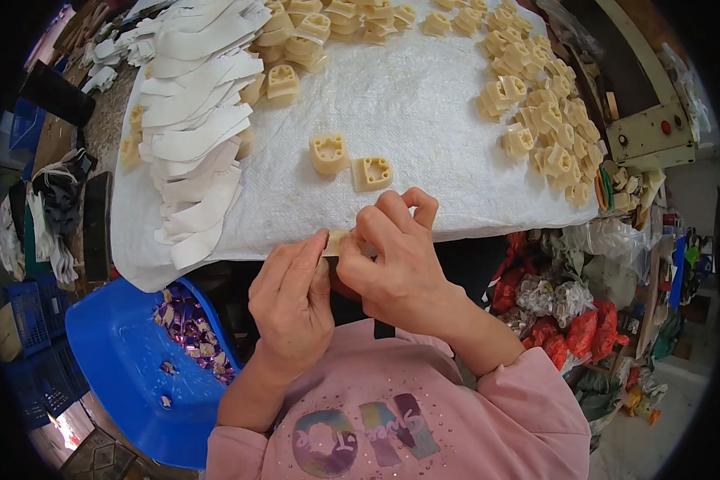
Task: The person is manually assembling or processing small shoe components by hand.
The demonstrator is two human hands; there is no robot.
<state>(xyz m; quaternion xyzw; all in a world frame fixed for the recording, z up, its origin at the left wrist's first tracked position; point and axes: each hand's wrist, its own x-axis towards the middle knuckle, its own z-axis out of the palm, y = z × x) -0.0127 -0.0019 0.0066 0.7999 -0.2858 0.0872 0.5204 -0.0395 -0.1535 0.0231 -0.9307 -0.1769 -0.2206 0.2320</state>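
Observation:
In front of my chest, at the near edge of the table, both hands hold a small cream plastic shoe heel (337, 242). My left hand (292, 292) pinches its left side between thumb and fingers. My right hand (400, 260) grips the other side, its fingers curled and covering most of the piece. Just beyond my fingers, two more cream heels, a left one (329, 153) and a right one (372, 173), lie on the white woven sheet (424, 104) with their holed faces up. To the left, white curved cut strips (196, 136) overlap in a long row.
Many cream heels (548, 120) are heaped along the table's right side, with another pile (304, 36) at the back. A blue tub (112, 336) holding shiny purple pieces (192, 328) stands low at the left. Red and clear plastic bags (572, 324) lie to the right below the table.

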